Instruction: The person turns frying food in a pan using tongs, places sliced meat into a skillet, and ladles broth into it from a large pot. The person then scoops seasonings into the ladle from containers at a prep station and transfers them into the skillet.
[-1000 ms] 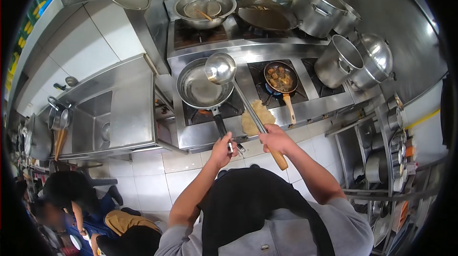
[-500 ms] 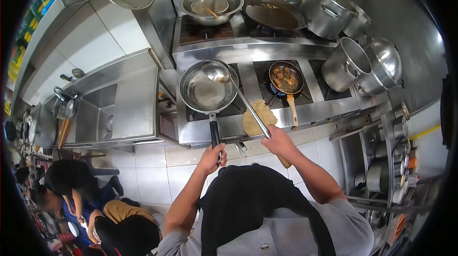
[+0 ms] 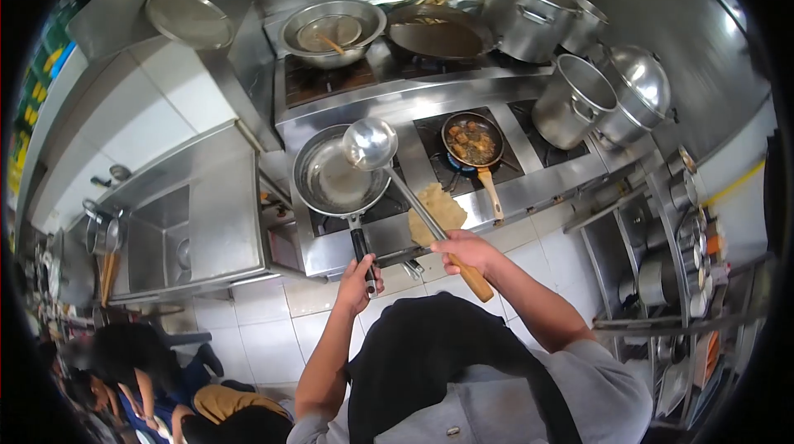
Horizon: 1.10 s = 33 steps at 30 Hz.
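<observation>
My left hand (image 3: 358,284) is wrapped round the black handle of a large grey pan (image 3: 329,179), which is over the front left burner. In my right hand (image 3: 468,252) is the wooden-handled end of a long metal ladle (image 3: 370,144). The ladle's bowl is over the right side of the pan. A flat pale piece (image 3: 437,212) lies on the stove's front edge, partly behind the ladle's shaft. Right of it, a small frying pan (image 3: 472,140) with browned chunks sits over a blue flame.
Behind are a metal bowl (image 3: 332,29) with a strainer, a wide dark pan (image 3: 438,31) and tall pots (image 3: 530,14). A sink (image 3: 157,237) stands at left, a rack (image 3: 653,279) at right. Two people (image 3: 132,361) are at the lower left.
The ladle's bowl has tilted and now sits over the pan's right side. The view has shifted, so the stove appears lower and further left. Both hands keep their holds.
</observation>
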### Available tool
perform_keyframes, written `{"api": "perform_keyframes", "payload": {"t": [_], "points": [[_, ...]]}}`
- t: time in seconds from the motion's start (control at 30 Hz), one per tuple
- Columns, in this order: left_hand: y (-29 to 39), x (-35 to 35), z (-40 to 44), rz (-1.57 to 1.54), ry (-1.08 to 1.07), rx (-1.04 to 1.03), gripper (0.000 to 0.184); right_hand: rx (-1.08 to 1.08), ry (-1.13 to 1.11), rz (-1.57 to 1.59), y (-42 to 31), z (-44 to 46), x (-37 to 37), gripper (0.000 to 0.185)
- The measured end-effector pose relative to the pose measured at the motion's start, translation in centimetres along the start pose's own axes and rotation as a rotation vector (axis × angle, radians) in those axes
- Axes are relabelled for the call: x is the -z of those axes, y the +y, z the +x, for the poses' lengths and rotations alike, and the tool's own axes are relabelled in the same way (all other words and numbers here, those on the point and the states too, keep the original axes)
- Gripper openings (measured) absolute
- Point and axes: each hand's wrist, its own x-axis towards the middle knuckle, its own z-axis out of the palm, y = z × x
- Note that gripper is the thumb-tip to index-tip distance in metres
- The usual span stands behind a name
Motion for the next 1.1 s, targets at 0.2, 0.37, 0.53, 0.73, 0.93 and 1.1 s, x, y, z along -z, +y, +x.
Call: {"api": "perform_keyframes", "payload": {"t": [0.2, 0.37, 0.53, 0.73, 0.93, 1.1], "points": [[-0.1, 2.0, 0.3, 0.054, -0.031, -0.006, 0.037, -0.007, -0.037, 0.178, 0.7, -4.2, 1.5, 0.018], [-2.8, 3.4, -1.3, -0.345, 0.176, 0.193, 0.05, 0.014, -0.004, 0.176, 1.2, -13.3, 5.6, 0.018], [-13.9, 6.6, 3.6, 0.701, 0.176, 0.539, 0.044, 0.059, 0.072, 0.214, 4.5, -24.2, 14.0, 0.014], [-23.6, -7.1, 12.6, 2.112, -0.704, 0.424, 0.035, 0.15, 0.259, 0.254, 14.9, -36.0, 26.3, 0.007], [-34.4, -28.5, 24.4, 2.189, -1.18, -0.324, 0.03, 0.01, 0.646, 0.236, 24.1, -43.3, 35.1, 0.015], [-43.6, -65.3, 23.4, 1.712, -1.331, -0.636, 0.025, -0.083, 0.868, 0.223, 26.8, -46.8, 39.5, 0.021]]}}
